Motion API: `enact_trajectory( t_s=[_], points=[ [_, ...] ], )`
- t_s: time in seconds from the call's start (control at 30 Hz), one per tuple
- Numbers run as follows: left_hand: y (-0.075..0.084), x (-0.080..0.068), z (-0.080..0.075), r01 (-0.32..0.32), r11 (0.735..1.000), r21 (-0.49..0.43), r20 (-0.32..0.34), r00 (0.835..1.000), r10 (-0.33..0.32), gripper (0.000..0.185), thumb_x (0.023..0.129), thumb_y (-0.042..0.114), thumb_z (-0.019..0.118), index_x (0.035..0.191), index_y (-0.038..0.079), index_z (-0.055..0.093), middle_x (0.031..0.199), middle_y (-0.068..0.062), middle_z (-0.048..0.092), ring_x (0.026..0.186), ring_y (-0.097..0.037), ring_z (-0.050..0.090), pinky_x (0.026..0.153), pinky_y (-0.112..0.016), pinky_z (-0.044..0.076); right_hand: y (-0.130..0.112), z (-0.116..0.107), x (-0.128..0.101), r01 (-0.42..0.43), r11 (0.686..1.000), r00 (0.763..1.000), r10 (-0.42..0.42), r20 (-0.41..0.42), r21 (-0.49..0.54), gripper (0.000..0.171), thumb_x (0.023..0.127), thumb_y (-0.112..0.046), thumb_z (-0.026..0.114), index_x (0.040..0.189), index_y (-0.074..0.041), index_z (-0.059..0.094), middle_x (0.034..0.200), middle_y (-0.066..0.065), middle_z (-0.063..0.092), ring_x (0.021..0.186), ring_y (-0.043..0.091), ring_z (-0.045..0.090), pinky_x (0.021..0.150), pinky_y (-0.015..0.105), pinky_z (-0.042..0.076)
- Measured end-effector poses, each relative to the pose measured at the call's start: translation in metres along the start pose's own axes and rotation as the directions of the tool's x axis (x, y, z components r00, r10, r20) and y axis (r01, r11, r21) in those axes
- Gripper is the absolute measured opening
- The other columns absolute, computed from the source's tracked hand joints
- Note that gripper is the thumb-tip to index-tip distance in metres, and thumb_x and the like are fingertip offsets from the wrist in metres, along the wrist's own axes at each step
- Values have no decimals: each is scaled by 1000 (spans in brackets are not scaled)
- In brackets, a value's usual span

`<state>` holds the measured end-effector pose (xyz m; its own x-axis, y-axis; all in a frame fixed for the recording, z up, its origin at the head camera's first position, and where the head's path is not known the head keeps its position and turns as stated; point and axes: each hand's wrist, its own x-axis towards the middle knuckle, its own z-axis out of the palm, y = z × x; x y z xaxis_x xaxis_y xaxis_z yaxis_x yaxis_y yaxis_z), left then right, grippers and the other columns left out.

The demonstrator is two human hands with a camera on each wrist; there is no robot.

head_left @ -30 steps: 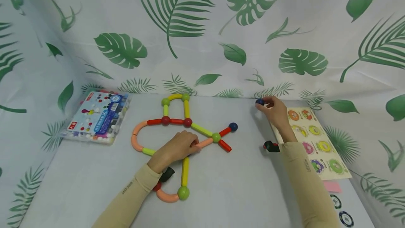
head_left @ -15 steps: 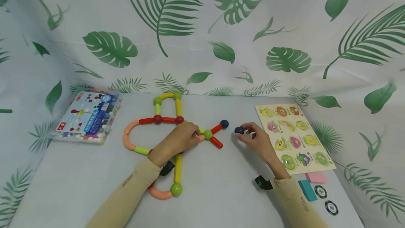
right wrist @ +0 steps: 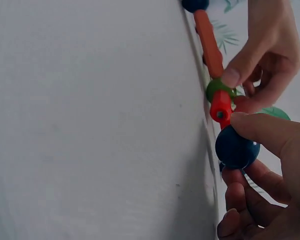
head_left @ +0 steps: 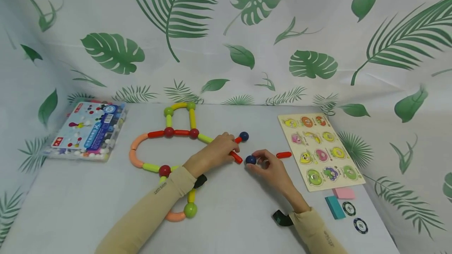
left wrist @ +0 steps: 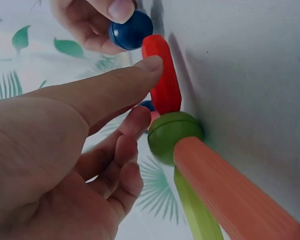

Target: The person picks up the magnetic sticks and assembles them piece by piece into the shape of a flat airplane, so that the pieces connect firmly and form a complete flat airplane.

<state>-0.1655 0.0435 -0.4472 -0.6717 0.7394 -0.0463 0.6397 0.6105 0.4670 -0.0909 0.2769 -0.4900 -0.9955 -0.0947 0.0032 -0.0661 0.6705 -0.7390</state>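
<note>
Out on the right side of a flat figure of magnetic sticks and balls, my left hand (head_left: 219,150) has its thumb on a short red stick (left wrist: 166,82), with its fingers curled behind. That stick joins a green ball (left wrist: 171,134), from which a salmon stick (left wrist: 230,187) and a yellow-green stick (left wrist: 197,212) also run. My right hand (head_left: 272,169) pinches a dark blue ball (right wrist: 237,146) between thumb and fingers, close to the red stick's free end. Another dark blue ball (head_left: 244,136) tips the neighbouring red stick. My left hand hides the green ball in the head view.
A loose red stick (head_left: 284,155) lies right of my right hand, beside a board of fruit pictures (head_left: 300,144). Teal (head_left: 335,207) and pink blocks (head_left: 344,193) and two round chips sit at front right. A clear box of parts (head_left: 86,128) stands at back left.
My right hand has brought the dark blue ball left and nearer, from the back right to the red stick's end. My left hand has shifted right, from the salmon stick to the red stick.
</note>
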Motion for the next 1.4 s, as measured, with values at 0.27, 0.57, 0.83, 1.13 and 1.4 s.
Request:
enact_trajectory(
  t_s=[0.27,0.57,0.83,1.13,1.4],
  points=[
    [1,6,9,-1,985,172,4,1000,0,22,90,23,79,110,15,79,114,-3,65,104,-20,52,95,-32,46,-1,10,-2,13,1000,1000,-13,8,4,40,84,-38,83,116,-20,67,101,-2,65,93,17,54,77,25,42],
    [1,5,10,-14,992,122,-26,1000,17,20,91,24,77,109,15,78,110,-1,64,102,-18,51,94,-31,45,-4,10,-5,2,1000,1000,-2,14,-7,40,83,-37,84,115,-20,66,100,-3,64,93,17,54,77,24,42],
    [2,5,9,-20,996,88,-43,999,24,20,91,22,77,109,14,78,109,-1,64,102,-18,51,93,-31,45,-3,8,-5,5,1000,1000,-5,26,-13,40,84,-39,83,115,-23,65,101,-5,64,94,16,55,78,24,44],
    [-4,6,1,-5,1000,9,-97,995,6,24,94,27,74,113,11,77,107,-2,65,100,-18,52,91,-31,46,-4,-8,-3,-3,1000,999,4,47,-24,42,86,-42,81,119,-20,68,105,-3,68,95,17,57,81,24,46],
    [-8,9,-2,72,997,18,-158,985,-68,27,96,31,71,112,10,77,101,-5,66,93,-20,51,82,-29,43,19,-52,3,-2,991,991,-17,-132,-136,29,95,-25,72,121,-12,70,105,6,69,88,15,53,70,16,42]
  ],
)
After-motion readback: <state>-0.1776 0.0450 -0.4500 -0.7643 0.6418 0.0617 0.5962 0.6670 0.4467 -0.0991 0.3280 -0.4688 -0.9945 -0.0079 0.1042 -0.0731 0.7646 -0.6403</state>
